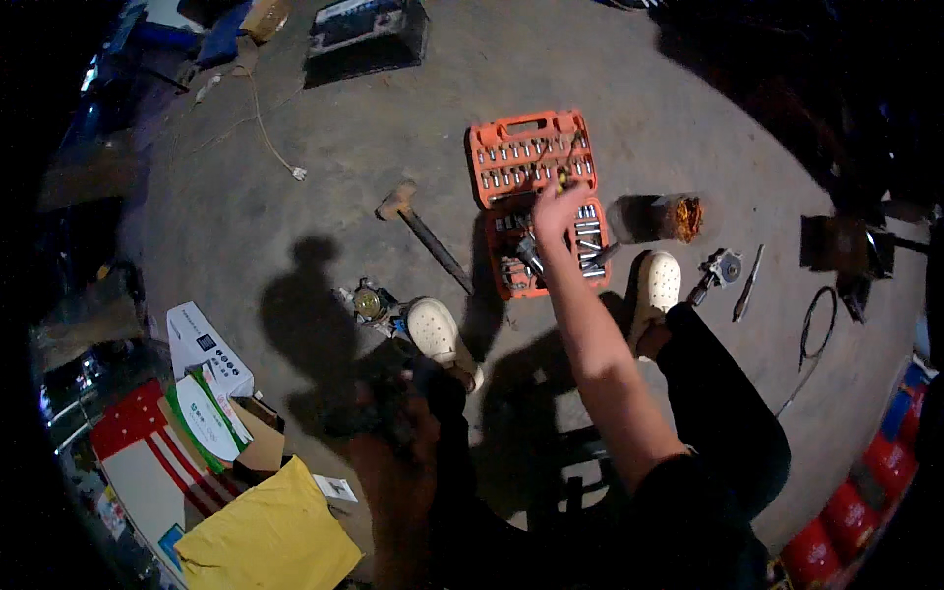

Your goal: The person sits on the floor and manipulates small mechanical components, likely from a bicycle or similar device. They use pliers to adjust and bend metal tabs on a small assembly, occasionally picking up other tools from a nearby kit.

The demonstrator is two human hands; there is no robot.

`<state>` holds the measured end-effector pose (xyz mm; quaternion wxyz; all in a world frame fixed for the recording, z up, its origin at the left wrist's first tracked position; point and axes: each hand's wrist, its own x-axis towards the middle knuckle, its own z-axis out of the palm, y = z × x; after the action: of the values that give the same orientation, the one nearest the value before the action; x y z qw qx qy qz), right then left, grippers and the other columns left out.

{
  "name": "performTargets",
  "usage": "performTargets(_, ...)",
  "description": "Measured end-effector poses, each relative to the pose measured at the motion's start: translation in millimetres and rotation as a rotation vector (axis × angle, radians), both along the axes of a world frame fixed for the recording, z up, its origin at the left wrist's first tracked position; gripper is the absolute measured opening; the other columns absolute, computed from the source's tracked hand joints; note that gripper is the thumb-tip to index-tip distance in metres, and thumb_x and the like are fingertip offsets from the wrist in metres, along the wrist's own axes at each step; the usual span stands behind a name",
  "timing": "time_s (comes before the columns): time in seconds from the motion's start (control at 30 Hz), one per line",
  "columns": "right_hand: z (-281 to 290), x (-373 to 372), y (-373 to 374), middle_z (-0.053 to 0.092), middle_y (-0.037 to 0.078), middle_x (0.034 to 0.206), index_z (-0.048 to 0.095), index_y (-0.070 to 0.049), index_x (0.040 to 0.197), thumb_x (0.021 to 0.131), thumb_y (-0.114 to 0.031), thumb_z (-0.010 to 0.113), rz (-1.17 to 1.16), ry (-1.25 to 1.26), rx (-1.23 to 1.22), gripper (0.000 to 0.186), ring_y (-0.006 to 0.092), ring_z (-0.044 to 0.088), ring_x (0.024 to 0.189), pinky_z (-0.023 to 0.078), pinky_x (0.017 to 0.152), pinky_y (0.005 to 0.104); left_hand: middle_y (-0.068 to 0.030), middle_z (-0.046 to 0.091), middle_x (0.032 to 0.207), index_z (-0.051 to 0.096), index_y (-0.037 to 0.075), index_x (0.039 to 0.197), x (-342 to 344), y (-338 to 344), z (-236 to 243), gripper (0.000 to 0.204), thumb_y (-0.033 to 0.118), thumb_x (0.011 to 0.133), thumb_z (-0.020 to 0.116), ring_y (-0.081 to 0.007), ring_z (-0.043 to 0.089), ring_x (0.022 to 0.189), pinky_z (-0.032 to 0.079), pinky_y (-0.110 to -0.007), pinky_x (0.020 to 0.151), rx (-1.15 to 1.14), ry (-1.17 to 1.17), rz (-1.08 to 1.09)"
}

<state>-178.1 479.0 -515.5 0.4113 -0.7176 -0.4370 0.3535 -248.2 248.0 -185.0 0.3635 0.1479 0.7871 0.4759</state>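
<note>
An orange socket-set case (477, 165) lies open on the floor, with bits in its lid and sockets in its base. My right hand (557, 214) is over the middle of it, fingers closed around a slim tool with a yellow-and-black part (563, 182); its exact kind is unclear. In deep shadow by my left knee, my left hand (418, 433) is wrapped around a dark, lumpy part (379, 403) too dim to name. A dark-handled ratchet-like tool (529, 254) rests across the case's base.
A hammer (423, 234) lies left of the case. Right of it is a clear jar (639, 218) with orange-brown contents. Round metal parts lie beside my left shoe (370, 303) and right shoe (726, 265). A battery (364, 44), boxes (202, 344) and yellow bag (270, 536) stand around.
</note>
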Motion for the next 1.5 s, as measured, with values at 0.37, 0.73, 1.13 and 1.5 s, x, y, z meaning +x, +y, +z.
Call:
performTargets(0.37, 261, 126, -197, 0.059, 0.009, 0.108, 0.054, 0.004, 0.114, 0.086, -0.014, 0.060, 0.372, 0.548, -0.118, 0.034, 0.0168, 0.056, 0.098, 0.043, 0.088, 0.0302, -0.0014, 0.047, 0.063, 0.056, 0.002, 0.091, 13, 14, 24, 0.041, 0.041, 0.096, 0.045, -0.0066, 0.038, 0.050, 0.025, -0.021, 0.044, 0.419, -0.355, 0.249)
performTargets(0.73, 360, 153, -210, 0.064, 0.013, 0.107, 0.059, 0.002, 0.110, 0.081, -0.005, 0.064, 0.843, 0.365, 0.065, 0.031, 0.0180, 0.062, 0.093, 0.047, 0.083, 0.0291, 0.0013, 0.039, 0.055, 0.055, 0.000, 0.096, 38, 19, 39, 0.048, 0.044, 0.097, 0.038, -0.0061, 0.031, 0.045, 0.025, -0.021, 0.044, 0.528, -0.502, 0.145)
performTargets(1.13, 352, 152, -190, 0.064, 0.013, 0.082, 0.063, 0.001, 0.106, 0.075, -0.003, 0.068, 0.892, 0.144, 0.304, 0.032, 0.0216, 0.060, 0.067, 0.046, 0.061, 0.0279, 0.0024, 0.034, 0.050, 0.055, -0.003, 0.093, 32, 26, 35, 0.047, 0.041, 0.098, 0.039, -0.0049, 0.027, 0.041, 0.019, -0.022, 0.040, 0.409, -0.512, 0.050)
performTargets(1.5, 355, 148, -189, 0.066, 0.014, 0.089, 0.063, 0.001, 0.107, 0.076, -0.001, 0.067, 0.831, 0.190, 0.174, 0.032, 0.0208, 0.063, 0.075, 0.049, 0.068, 0.0283, 0.0044, 0.025, 0.044, 0.052, 0.004, 0.077, 22, 30, 37, 0.041, 0.039, 0.097, 0.043, -0.0067, 0.021, 0.035, 0.016, -0.024, 0.037, 0.331, -0.832, 0.011)
